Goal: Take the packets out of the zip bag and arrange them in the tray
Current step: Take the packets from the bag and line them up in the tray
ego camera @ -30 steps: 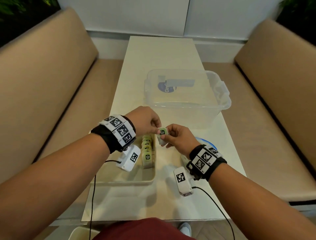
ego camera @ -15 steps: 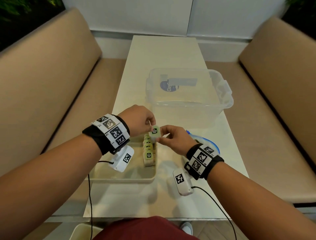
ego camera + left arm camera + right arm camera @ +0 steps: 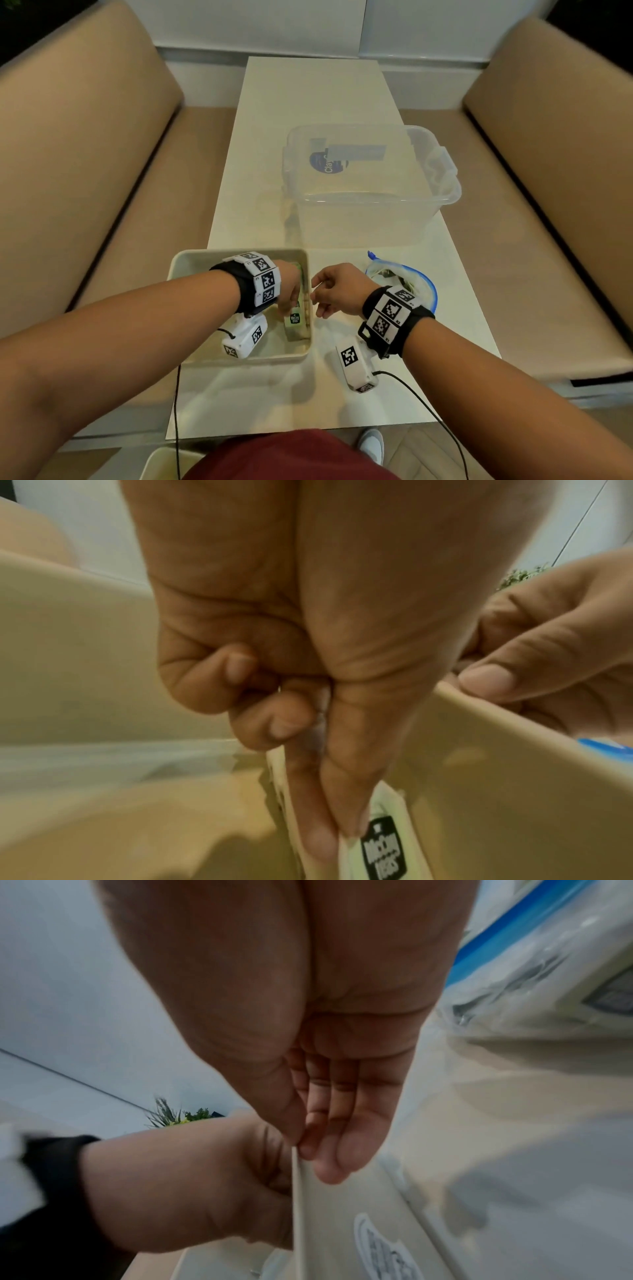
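A cream tray (image 3: 212, 263) sits on the table's near left. My left hand (image 3: 289, 310) reaches down along its right wall. Thumb and forefinger pinch a pale green packet with a black label (image 3: 380, 850), set low among a row of like packets (image 3: 297, 323). Just outside that wall is my right hand (image 3: 317, 294), holding nothing. Its fingers (image 3: 329, 1137) are straight, and the thumb tip (image 3: 486, 679) touches the tray's rim (image 3: 297, 1191). The clear zip bag with a blue seal (image 3: 411, 274) lies behind my right wrist with packets still inside (image 3: 534, 993).
A large clear plastic box (image 3: 370, 192) stands on the table beyond the tray and bag. Tan padded benches (image 3: 85, 164) flank the narrow table on both sides. Camera cables hang from both wrists over the table's near edge (image 3: 239, 435).
Both hands held one packet above the tray's right edge. My left hand has since carried it down into the row, and my right hand has let go and moved to the rim.
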Demonstrator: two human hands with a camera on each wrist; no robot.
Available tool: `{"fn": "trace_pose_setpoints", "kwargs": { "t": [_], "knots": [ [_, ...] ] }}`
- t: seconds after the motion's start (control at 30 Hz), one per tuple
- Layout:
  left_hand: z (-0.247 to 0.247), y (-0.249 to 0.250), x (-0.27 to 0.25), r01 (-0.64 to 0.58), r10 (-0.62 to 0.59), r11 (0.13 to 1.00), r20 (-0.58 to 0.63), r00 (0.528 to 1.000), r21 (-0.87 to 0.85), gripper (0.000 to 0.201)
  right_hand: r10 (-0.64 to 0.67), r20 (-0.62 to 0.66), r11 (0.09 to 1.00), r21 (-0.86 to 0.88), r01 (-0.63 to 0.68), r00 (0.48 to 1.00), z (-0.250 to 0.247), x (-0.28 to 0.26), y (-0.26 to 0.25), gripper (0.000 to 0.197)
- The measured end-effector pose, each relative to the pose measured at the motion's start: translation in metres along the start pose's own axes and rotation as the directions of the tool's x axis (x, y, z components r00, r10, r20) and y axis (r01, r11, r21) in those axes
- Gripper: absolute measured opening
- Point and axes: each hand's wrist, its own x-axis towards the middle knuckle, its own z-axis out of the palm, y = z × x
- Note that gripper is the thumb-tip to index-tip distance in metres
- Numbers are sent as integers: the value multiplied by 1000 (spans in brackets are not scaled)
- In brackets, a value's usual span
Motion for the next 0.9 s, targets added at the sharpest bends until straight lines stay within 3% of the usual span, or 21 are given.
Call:
{"fn": "trace_pose_setpoints", "kwargs": {
  "t": [0.13, 0.3, 0.37, 0.5, 0.6, 0.7, 0.8, 0.9],
  "knots": [
    [-4, 2, 6, 67, -63, 997, -69, 996, 48, 20, 16, -18, 1000, 12, -15, 1000, 0, 1, 0, 18],
    [13, -20, 63, 116, -112, 987, -41, 993, 114, 32, 17, -31, 1000, 5, -17, 999, 1, -1, 0, 22],
    [-6, -9, 20, 140, -136, 989, -64, 989, 53, 25, 8, -41, 1000, 3, -7, 999, -5, -4, 0, 20],
    [-41, -1, -33, 82, -148, 972, -304, 941, -219, 16, -44, -139, 999, -6, 44, 989, -42, -16, 3, 13],
    [-56, 16, -47, -33, -138, 938, -460, 877, -345, 13, -66, -286, 991, -128, 30, 956, -81, -27, 15, 18],
    [-62, 58, -46, -200, -47, 905, -556, 830, -375, 13, -71, -367, 966, -257, -27, 928, -109, -34, 31, 17],
    [-54, 103, -22, -267, 35, 896, -542, 840, -356, 17, -121, -334, 879, -474, -56, 935, -124, -37, 45, 13],
    [-40, 136, 13, -158, -15, 930, -466, 885, -331, 20, -121, -239, 824, -566, -37, 964, -127, -39, 59, 17]
  ]
}}
